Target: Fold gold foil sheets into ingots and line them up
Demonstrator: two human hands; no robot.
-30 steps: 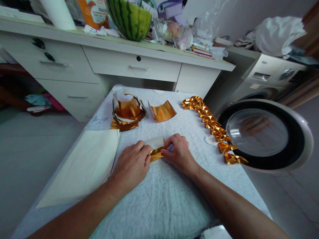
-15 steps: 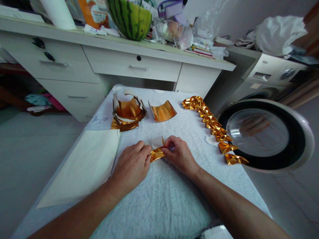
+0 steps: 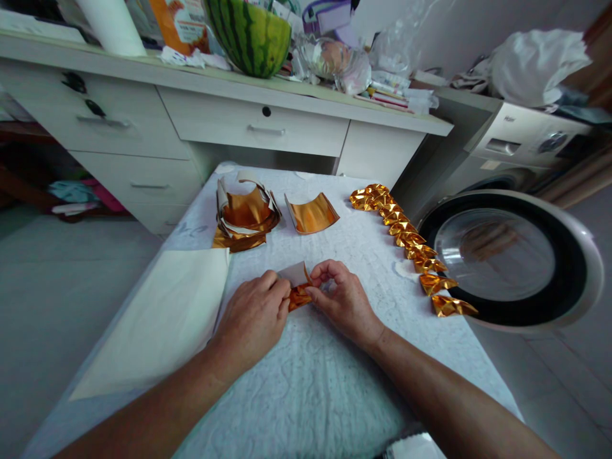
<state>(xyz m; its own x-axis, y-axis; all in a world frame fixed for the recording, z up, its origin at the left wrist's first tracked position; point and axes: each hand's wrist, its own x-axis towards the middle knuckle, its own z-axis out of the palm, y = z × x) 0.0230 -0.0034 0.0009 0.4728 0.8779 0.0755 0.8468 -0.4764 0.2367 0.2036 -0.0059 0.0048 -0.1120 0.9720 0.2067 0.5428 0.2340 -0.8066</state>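
A partly folded sheet of gold foil paper (image 3: 299, 297) lies between my hands at the middle of the table, its pale back showing on a raised flap. My left hand (image 3: 255, 306) is closed on the sheet's left end. My right hand (image 3: 342, 296) pinches the right end between thumb and fingers. Beyond them rests a single curved gold sheet (image 3: 313, 215). To its left sits a curled stack of gold sheets (image 3: 246, 213). A row of folded gold foil pieces (image 3: 406, 237) runs down the table's right side.
A large cream paper sheet (image 3: 157, 319) covers the table's left part. The cloth-covered table (image 3: 325, 395) faces a white desk (image 3: 296, 124) bearing a cut watermelon (image 3: 253, 38). An open washing machine door (image 3: 507, 258) stands close by the right edge.
The pale flap on the foil sheet has shifted a little left and stands more visible. My right fingers have loosened slightly along its right end. My left hand stays in place.
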